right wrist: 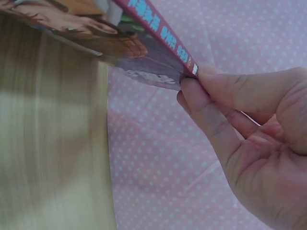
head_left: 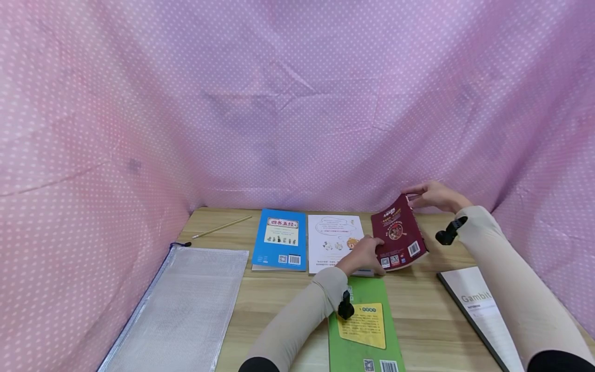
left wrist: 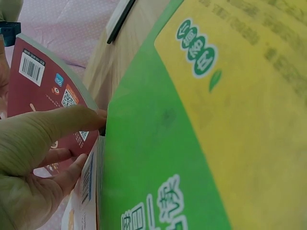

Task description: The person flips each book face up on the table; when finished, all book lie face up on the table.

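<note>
A maroon book (head_left: pixel 396 232) is tilted up off the table at the back right, its printed cover facing me. My right hand (head_left: pixel 436 196) pinches its top right corner between thumb and fingers; the right wrist view shows the spine (right wrist: pixel 165 36) and the picture on the underside. At the book's lower left corner is my left hand (head_left: pixel 364 254), its thumb at the bottom edge and its fingertips against the cover in the left wrist view. This hand also overlaps a white book (head_left: pixel 332 243) with cartoon figures. A green book (head_left: pixel 362 356) lies below the left wrist.
To the left of the white book lies a blue book (head_left: pixel 279 250). A mesh zip pouch (head_left: pixel 186 305) covers the table's left part, with a thin gold stick (head_left: pixel 222 227) behind it. A Gambit notebook (head_left: pixel 479 299) lies under the right forearm. Pink dotted cloth (head_left: pixel 297 103) surrounds the table.
</note>
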Available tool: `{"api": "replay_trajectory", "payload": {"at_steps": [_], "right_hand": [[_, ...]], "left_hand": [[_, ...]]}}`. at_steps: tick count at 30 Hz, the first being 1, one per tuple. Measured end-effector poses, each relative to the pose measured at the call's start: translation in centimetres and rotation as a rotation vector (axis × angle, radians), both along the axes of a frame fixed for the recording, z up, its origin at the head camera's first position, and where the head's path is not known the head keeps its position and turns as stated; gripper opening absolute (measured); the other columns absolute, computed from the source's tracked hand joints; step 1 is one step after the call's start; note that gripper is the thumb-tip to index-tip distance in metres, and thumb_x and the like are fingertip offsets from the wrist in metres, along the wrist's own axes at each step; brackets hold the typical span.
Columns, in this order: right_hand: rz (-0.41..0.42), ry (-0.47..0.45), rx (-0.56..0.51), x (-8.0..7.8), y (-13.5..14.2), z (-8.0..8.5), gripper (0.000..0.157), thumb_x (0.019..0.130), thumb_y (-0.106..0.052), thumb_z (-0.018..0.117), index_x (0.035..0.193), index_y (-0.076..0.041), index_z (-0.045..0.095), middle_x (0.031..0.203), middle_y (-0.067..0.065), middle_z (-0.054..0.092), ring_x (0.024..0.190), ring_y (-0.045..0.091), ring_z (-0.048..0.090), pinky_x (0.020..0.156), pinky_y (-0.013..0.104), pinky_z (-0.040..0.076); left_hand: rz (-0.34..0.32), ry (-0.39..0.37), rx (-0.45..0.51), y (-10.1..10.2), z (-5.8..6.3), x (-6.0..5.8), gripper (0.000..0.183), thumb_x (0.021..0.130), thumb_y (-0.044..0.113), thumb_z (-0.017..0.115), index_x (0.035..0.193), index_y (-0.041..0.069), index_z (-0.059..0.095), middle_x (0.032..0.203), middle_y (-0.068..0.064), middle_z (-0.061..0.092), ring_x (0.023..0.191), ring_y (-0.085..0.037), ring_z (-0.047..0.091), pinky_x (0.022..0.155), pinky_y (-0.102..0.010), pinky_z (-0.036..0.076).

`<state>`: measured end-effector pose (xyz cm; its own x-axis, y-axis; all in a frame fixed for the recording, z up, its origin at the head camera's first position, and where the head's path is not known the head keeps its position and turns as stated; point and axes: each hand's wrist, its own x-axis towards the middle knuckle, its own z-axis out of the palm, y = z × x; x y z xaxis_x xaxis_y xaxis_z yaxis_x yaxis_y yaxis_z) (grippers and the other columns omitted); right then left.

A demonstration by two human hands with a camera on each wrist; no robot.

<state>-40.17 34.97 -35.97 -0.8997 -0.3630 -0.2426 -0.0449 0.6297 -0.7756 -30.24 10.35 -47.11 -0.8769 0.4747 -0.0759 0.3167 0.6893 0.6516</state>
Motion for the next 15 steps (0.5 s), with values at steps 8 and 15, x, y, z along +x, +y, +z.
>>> {"api": "replay_trajectory", "payload": {"at_steps": [8,15], "right_hand": [[0.05,-0.007,-0.016,-0.3,-0.5,0.6,0.06,0.097,-0.003,0.064,0.15,0.01,0.039,0.15,0.033,0.044,0.115,0.015,0.068,0.107,0.043,0.052],[0.079,0.012,-0.015,-1.0,-1.4,0.7,0.061,0.098,-0.006,0.064,0.152,0.007,0.039,0.153,0.031,0.042,0.128,0.029,0.061,0.112,0.047,0.047]], "left_hand": [[-0.009,-0.018,0.047,-0.2,-0.4,-0.3,0.08,0.072,0.013,0.093,0.143,0.011,0.057,0.126,-0.004,0.057,0.099,-0.007,0.055,0.089,-0.018,0.052],[-0.005,-0.034,0.087,-0.4,-0.8,-0.7,0.08,0.072,0.012,0.092,0.143,0.01,0.056,0.126,-0.003,0.059,0.1,-0.006,0.055,0.086,-0.016,0.052]]}}
